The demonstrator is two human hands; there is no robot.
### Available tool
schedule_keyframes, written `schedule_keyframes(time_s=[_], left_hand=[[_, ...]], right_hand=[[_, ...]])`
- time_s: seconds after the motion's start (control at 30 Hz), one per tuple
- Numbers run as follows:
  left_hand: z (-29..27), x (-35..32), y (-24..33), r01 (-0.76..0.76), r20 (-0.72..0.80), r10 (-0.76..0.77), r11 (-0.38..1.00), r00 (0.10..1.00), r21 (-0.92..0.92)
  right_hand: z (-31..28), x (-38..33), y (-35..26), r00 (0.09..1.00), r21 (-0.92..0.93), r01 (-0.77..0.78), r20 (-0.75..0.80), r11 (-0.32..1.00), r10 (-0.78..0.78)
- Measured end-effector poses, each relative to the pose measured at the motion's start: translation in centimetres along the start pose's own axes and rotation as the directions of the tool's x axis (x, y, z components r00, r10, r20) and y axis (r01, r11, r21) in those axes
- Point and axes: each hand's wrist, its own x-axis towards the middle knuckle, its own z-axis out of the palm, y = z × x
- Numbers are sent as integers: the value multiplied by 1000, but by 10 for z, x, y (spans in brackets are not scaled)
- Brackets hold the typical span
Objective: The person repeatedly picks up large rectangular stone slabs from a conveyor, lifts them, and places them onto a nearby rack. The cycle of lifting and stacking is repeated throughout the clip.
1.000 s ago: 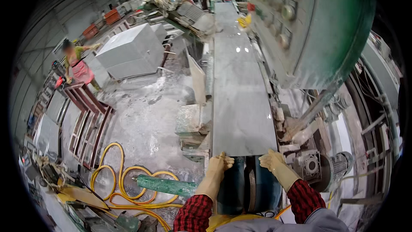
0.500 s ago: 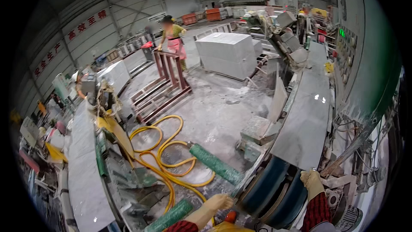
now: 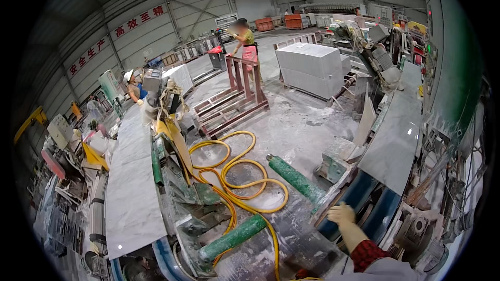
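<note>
My left hand (image 3: 341, 213) lies on the edge of the machine frame beside the blue rollers (image 3: 364, 198), fingers bent, holding nothing. Its red plaid sleeve (image 3: 367, 252) comes in from the lower right. Just beyond the rollers starts a long grey stone slab (image 3: 396, 135). It runs away under the big green machine housing (image 3: 453, 73). The hand is a little short of the slab's near end and does not touch it. My right hand is out of view.
A yellow hose (image 3: 234, 177) coils on the wet floor between two green rollers (image 3: 294, 177) (image 3: 234, 237). A white marble slab (image 3: 130, 187) lies on a line at left. Farther back stand a red A-frame rack (image 3: 234, 99), a stone block (image 3: 310, 67) and two other people (image 3: 245, 41) (image 3: 133, 86).
My view has swung left, from the slab to the hall floor. Both hands have come off the slab's near end. The right hand has left the picture.
</note>
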Motion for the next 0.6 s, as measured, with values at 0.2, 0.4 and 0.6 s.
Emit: schedule_keyframes(time_s=[0.2, 0.4, 0.6], left_hand=[[-70, -53, -172, -256, 45, 258, 966, 965, -40], [-147, -87, -115, -229, -33, 238, 959, 971, 170], [-289, -151, -97, -156, -232, 223, 949, 947, 275]], right_hand=[[292, 18, 63, 752, 190, -656, 246, 731, 611], [539, -49, 94, 458, -378, -759, 271, 531, 847], [712, -98, 153, 240, -459, -748, 487, 480, 840]])
